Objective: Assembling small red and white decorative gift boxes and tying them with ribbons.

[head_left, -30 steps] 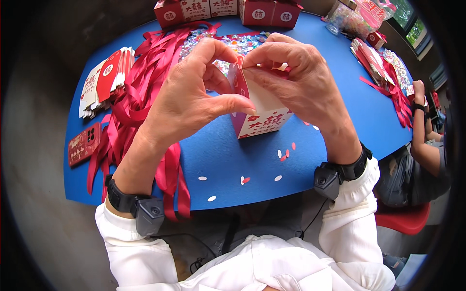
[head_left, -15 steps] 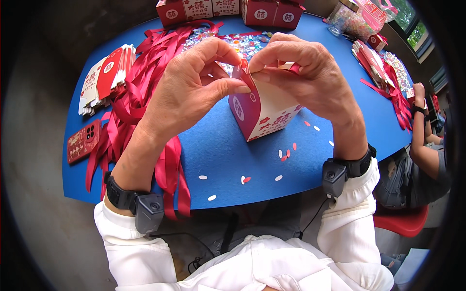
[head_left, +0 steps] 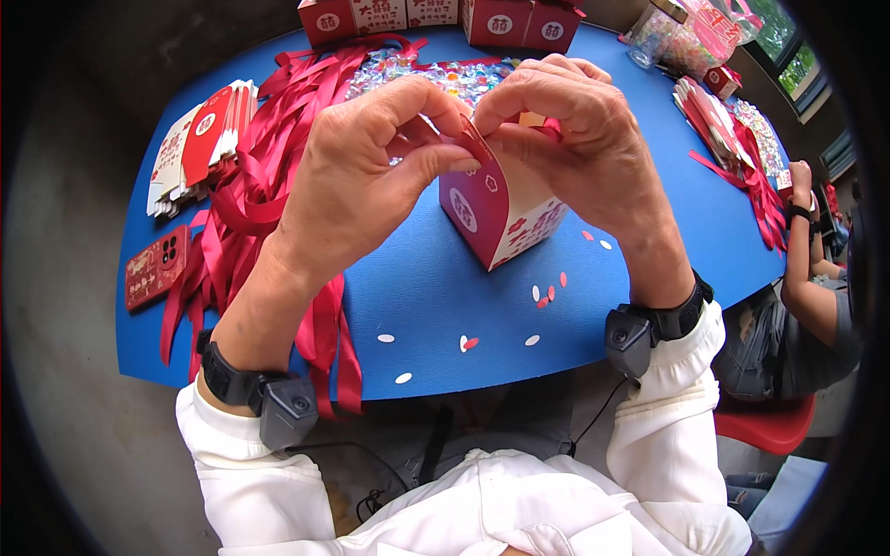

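Note:
A small red and cream cardboard gift box (head_left: 496,213) stands on the blue table in front of me, its printed side panels rising to a pinched top. My left hand (head_left: 371,162) grips the upper edge of its red panel between thumb and fingers. At the same top edge, my right hand (head_left: 570,139) is closed with thumb and forefinger together, next to the left fingertips. A bit of red ribbon (head_left: 551,129) shows at the right fingers; where its ends run is hidden behind the hand.
Red ribbons (head_left: 250,185) lie heaped at the left, beside flat folded boxes (head_left: 204,139) and a red phone (head_left: 158,269). Behind my hands lie shiny wrapped candies (head_left: 389,69). Finished boxes (head_left: 519,23) line the back. Small oval paper pieces (head_left: 533,340) dot the table. Another person's arm (head_left: 807,269) is at right.
The box has turned slightly, and its bottom front corner has shifted a little right. Both hands stay at its top, with the right fingers drawn slightly closer to the left ones.

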### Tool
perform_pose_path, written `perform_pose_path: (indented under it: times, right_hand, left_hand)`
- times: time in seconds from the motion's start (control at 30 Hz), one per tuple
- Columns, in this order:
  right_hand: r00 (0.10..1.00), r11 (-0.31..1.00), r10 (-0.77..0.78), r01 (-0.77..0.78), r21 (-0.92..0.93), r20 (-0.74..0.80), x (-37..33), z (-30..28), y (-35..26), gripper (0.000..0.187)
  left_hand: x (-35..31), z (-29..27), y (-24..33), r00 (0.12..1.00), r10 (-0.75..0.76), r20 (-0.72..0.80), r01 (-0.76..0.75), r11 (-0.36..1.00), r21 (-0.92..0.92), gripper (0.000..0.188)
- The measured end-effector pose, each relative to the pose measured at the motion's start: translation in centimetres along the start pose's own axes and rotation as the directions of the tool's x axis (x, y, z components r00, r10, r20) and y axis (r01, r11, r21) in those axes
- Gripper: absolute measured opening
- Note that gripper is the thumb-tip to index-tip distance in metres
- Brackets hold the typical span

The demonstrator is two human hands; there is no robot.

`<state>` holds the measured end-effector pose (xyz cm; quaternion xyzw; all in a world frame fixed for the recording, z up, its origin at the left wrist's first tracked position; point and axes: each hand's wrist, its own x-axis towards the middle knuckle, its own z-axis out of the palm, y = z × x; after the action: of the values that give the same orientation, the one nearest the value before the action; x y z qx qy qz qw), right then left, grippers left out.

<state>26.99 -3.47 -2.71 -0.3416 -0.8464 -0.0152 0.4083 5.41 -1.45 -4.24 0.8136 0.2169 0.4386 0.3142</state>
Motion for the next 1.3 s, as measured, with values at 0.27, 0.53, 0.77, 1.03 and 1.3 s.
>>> perform_pose_path:
  times: [0.27,0.53,0.77,1.03,1.3]
  right_hand:
    - [0.993,0.989,-0.116,0.117,-0.095,0.017,0.1,-0.5,0.1,0.010]
    - [0.979,0.973,-0.203,0.203,-0.111,0.007,0.1,-0.3,0.0,0.015]
    - [0.976,0.970,-0.214,0.217,-0.110,0.032,0.2,-0.4,0.1,0.016]
    - [0.982,0.975,-0.180,0.172,-0.138,-0.052,0.1,0.6,0.3,0.015]
    - [0.980,0.977,-0.153,0.131,-0.168,-0.128,-0.1,1.8,0.0,0.010]
  left_hand:
    - [0.1,0.2,-0.3,0.998,0.032,-0.058,-0.030,0.999,0.030,0.012]
    - [-0.1,0.0,0.2,0.999,-0.051,0.000,0.051,0.998,0.033,0.014]
    - [0.0,-0.4,-1.0,0.995,0.089,0.032,-0.087,0.993,-0.076,0.014]
    - [0.7,-0.9,-1.8,0.969,0.249,-0.004,-0.248,0.968,0.027,0.009]
    - [0.5,-2.1,-1.0,0.991,0.128,0.043,-0.130,0.990,0.054,0.009]
